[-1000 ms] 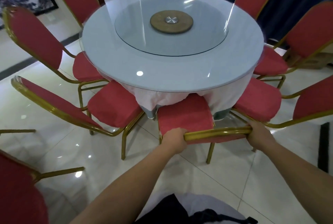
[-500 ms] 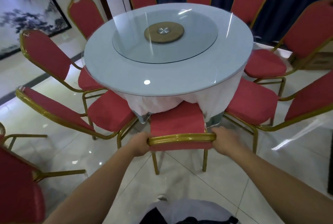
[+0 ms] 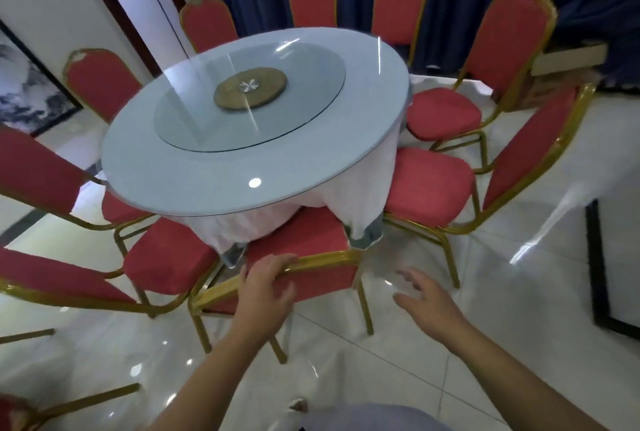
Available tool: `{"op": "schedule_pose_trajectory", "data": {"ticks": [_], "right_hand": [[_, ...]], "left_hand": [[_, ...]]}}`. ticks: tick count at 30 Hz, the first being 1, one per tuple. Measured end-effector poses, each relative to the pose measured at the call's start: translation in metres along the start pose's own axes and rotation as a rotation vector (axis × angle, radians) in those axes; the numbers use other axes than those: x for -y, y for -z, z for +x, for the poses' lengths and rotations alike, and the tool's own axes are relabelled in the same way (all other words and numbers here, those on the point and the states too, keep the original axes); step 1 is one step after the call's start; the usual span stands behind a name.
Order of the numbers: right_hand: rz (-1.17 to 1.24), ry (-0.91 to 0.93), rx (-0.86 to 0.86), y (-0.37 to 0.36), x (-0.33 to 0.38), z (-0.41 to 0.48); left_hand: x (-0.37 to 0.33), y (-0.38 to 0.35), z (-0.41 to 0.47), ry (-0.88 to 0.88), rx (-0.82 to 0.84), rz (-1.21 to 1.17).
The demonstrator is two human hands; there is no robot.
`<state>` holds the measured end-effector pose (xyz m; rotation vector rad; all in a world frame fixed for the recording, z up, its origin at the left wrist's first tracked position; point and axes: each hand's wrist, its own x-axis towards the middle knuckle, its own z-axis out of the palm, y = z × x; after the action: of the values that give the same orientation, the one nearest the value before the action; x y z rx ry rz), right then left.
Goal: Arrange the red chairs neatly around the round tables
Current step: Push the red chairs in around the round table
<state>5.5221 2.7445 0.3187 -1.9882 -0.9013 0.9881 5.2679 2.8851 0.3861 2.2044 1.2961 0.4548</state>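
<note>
In the head view, both bare forearms reach forward and down toward the nearest red chair [image 3: 304, 233]. Its seat is tucked under the edge of the round desk [image 3: 194, 181], beneath the hanging white tablecloth [image 3: 356, 202]. The left hand [image 3: 266, 287] rests on the chair back's gold top rail [image 3: 329, 257], with its fingers [image 3: 285, 259] laid loosely over the rail and spread rather than clenched. The right hand [image 3: 424, 304] hangs in the air just right of the chair back, touching nothing, its fingers [image 3: 407, 274] released and splayed. More red chairs ring the desk, with the left neighbour [image 3: 166, 254] and the right neighbour [image 3: 426, 184] close beside the near one. A glass turntable [image 3: 304, 101] sits at the desk's centre.
</note>
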Motion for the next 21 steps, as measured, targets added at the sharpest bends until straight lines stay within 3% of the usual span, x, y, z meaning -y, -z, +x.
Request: {"op": "schedule_pose_trajectory", "data": {"ticks": [1,3,6,9,17,21], "right_hand": [[0.024,-0.026,-0.032,0.012,-0.013,-0.010],[0.073,-0.051,-0.104,0.036,-0.033,-0.025],[0.140,-0.055,-0.220,0.076,-0.050,-0.036],[0.224,-0.045,-0.332,0.117,-0.058,-0.040],[0.302,-0.089,-0.457,0.216,-0.092,-0.014],[0.118,-0.066,-0.480,0.315,-0.104,0.031]], "left_hand": [[-0.023,-0.018,-0.006,-0.024,-0.033,-0.150],[-0.071,-0.055,-0.013,-0.026,0.087,-0.357],[-0.123,-0.105,-0.015,-0.062,0.401,-0.325],[-0.153,-0.137,0.001,-0.084,0.543,-0.336],[-0.215,-0.220,0.091,-0.017,0.694,-0.378],[-0.268,-0.283,0.179,-0.041,0.703,-0.424]]}}
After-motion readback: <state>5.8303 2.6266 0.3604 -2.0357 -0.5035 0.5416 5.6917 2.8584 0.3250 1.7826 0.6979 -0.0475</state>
